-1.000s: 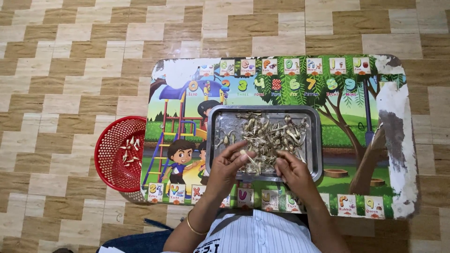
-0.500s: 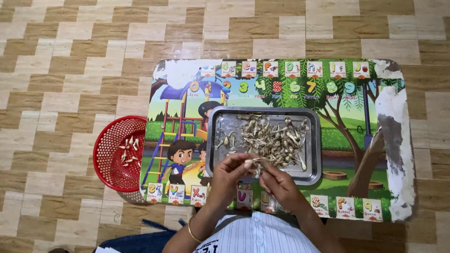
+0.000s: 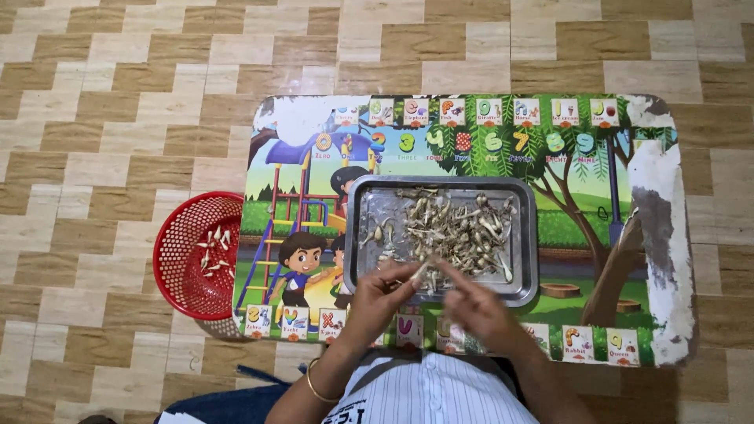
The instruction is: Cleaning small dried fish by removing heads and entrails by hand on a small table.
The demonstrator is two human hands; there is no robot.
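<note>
Small pale dried piece (image 3: 419,272) just over steel tray's (image 3: 525,235) near rim

Low table (image 3: 652,235) on tiled floor (image 3: 118,94), metal tray (image 3: 528,235) upon its middle, heap of small dried pieces (image 3: 455,228) inside. Round basket (image 3: 177,259) just left of table, a few pieces within. Left hand (image 3: 381,298) and right hand (image 3: 475,306) side by side over tray's near edge.

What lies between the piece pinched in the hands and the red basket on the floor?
Nothing upright. The left hand pinches a small pale piece above the steel tray; only the tray's low rim and picture table lie toward the red basket.
</note>
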